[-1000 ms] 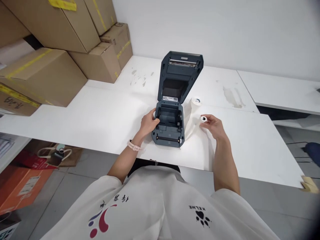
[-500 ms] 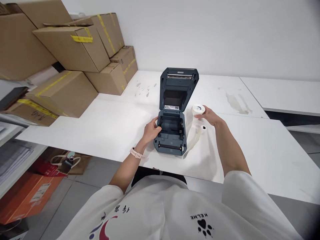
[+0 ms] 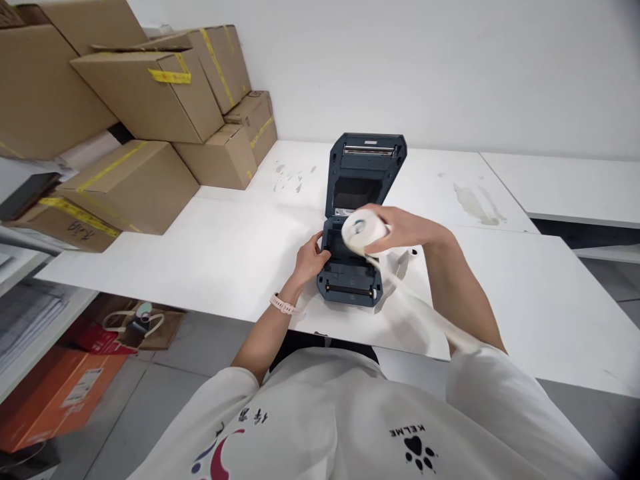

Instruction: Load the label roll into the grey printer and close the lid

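Note:
A dark blue-grey label printer (image 3: 346, 275) stands on the white table with its lid (image 3: 369, 165) tipped up and back. My left hand (image 3: 309, 259) grips the left side wall of its base, the thumb over the rim. Above the printer's open bay, my right hand (image 3: 406, 228) holds a white label roll (image 3: 362, 229) tilted, its core facing left. From the roll a loose paper strip (image 3: 417, 307) trails down to the right, blurred by motion. A small roll (image 3: 415, 253) lies to the right of the printer, partly hidden by my right hand and the strip.
Stacked cardboard boxes (image 3: 135, 187) with yellow tape fill the table's left end against the wall. The white table (image 3: 240, 247) has worn patches (image 3: 477, 203) at the back right. Beneath, on the floor at left, sit an orange box (image 3: 60, 393) and a bag (image 3: 137, 323).
My right hand has lifted the label roll off the table and carried it left over the printer's bay, pulling the strip along. My left hand stays on the printer's side.

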Demonstrator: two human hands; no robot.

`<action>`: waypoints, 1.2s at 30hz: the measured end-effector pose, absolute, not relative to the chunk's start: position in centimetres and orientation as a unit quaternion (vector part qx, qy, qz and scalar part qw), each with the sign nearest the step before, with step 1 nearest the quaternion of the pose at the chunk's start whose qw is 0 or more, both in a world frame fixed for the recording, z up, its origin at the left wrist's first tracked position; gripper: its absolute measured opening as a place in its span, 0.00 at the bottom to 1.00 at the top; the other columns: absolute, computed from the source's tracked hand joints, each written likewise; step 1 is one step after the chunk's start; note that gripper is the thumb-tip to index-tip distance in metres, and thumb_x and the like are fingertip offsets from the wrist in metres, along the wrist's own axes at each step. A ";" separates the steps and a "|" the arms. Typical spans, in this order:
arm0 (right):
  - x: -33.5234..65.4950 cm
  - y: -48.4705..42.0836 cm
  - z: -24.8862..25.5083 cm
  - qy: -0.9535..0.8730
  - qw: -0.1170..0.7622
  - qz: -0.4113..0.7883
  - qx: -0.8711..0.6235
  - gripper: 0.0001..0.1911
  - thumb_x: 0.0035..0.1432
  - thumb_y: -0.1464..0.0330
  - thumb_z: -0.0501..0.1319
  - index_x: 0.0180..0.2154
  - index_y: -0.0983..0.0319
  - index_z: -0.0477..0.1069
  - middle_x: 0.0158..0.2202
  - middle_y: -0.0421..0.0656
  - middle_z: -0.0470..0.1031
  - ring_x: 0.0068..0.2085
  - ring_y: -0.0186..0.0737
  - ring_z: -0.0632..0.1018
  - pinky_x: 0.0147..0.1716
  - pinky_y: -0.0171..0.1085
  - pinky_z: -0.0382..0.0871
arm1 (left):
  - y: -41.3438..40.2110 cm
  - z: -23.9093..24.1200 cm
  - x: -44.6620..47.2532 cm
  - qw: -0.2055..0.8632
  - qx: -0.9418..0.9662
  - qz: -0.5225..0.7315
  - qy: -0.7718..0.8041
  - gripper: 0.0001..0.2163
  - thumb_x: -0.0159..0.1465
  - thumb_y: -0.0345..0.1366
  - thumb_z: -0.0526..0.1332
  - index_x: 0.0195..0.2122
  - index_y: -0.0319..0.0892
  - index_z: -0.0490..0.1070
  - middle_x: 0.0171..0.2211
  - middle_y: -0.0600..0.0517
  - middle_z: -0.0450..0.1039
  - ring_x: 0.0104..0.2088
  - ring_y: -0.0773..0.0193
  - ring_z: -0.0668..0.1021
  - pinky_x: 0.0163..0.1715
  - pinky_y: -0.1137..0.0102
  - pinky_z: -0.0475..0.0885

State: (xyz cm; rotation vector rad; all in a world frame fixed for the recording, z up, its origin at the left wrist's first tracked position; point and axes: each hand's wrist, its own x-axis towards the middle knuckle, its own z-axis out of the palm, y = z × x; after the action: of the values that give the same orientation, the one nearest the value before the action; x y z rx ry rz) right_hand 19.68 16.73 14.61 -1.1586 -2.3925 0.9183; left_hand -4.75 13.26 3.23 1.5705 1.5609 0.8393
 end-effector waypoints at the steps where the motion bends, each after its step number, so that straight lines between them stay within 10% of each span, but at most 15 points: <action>1: 18.1 16.3 15.1 -0.862 0.102 0.269 -0.418 0.36 0.44 0.53 0.73 0.55 0.58 0.72 0.53 0.48 0.78 0.52 0.56 0.80 0.50 0.47 0.73 | 13.2 3.2 -4.7 0.375 0.616 0.327 0.611 0.34 0.57 0.34 0.59 0.68 0.41 0.66 0.28 0.55 0.68 0.31 0.62 0.72 0.33 0.68 0.64; 5: 14.2 16.0 13.7 -0.877 -0.060 0.130 -0.458 0.34 0.50 0.57 0.69 0.57 0.60 0.69 0.55 0.53 0.76 0.52 0.61 0.79 0.48 0.50 0.72 | 13.1 3.2 -4.7 0.378 0.613 0.337 0.606 0.34 0.57 0.32 0.58 0.68 0.41 0.67 0.27 0.56 0.67 0.30 0.63 0.72 0.33 0.68 0.64; 12: 13.0 17.9 9.7 -0.862 -0.097 0.128 -0.481 0.36 0.54 0.56 0.68 0.61 0.64 0.67 0.57 0.58 0.74 0.53 0.65 0.78 0.48 0.53 0.73 | 13.0 3.3 -4.5 0.393 0.603 0.354 0.597 0.34 0.56 0.31 0.58 0.67 0.37 0.68 0.25 0.57 0.65 0.28 0.64 0.70 0.33 0.68 0.63; 21: 15.5 7.9 8.7 -0.873 0.151 0.103 -0.453 0.26 0.72 0.58 0.55 0.66 0.59 0.67 0.66 0.53 0.71 0.64 0.60 0.74 0.60 0.60 0.71 | 12.7 3.2 -4.7 0.422 0.587 0.378 0.578 0.34 0.57 0.32 0.59 0.68 0.41 0.67 0.25 0.57 0.63 0.27 0.65 0.67 0.31 0.68 0.62; 36: 13.7 2.7 4.6 -0.850 0.191 0.064 -0.486 0.26 0.73 0.56 0.53 0.67 0.58 0.66 0.70 0.54 0.65 0.71 0.59 0.67 0.63 0.62 0.71 | 13.3 1.6 -4.5 0.429 0.570 0.413 0.566 0.33 0.57 0.31 0.60 0.67 0.39 0.68 0.25 0.57 0.62 0.27 0.66 0.67 0.32 0.69 0.63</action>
State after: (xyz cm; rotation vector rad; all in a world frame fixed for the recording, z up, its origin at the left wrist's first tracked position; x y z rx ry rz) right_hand 13.73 2.72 4.65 -1.3659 -2.3894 0.1790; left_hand -4.47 13.31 1.57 1.4217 1.4135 1.0306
